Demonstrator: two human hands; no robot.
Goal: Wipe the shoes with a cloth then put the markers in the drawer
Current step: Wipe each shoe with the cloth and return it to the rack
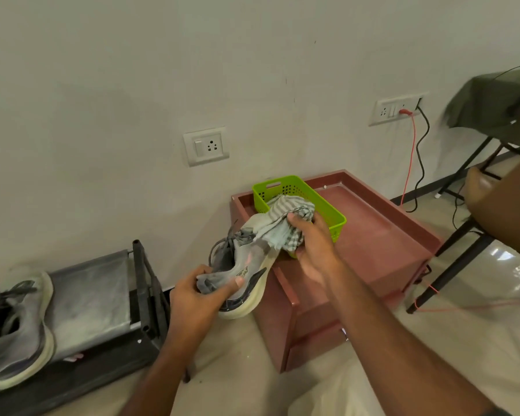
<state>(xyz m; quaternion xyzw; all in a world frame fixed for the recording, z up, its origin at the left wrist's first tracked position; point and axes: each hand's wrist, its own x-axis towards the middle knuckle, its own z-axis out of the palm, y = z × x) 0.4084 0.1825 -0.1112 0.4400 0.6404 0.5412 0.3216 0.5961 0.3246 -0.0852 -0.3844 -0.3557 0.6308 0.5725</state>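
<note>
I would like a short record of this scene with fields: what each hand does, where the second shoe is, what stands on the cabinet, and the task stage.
left hand: left hand grips the heel of the grey shoe
right hand: right hand presses the striped cloth on the toe
second shoe: other shoe lies on the black rack
on cabinet: green basket on the red cabinet
stage: wiping; markers not visible

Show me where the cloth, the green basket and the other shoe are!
cloth (282, 225): head view, on the striped folds above the right hand.
green basket (327, 207): head view, on its right side rim.
other shoe (15, 334): head view, on its grey side, on the rack.
</note>
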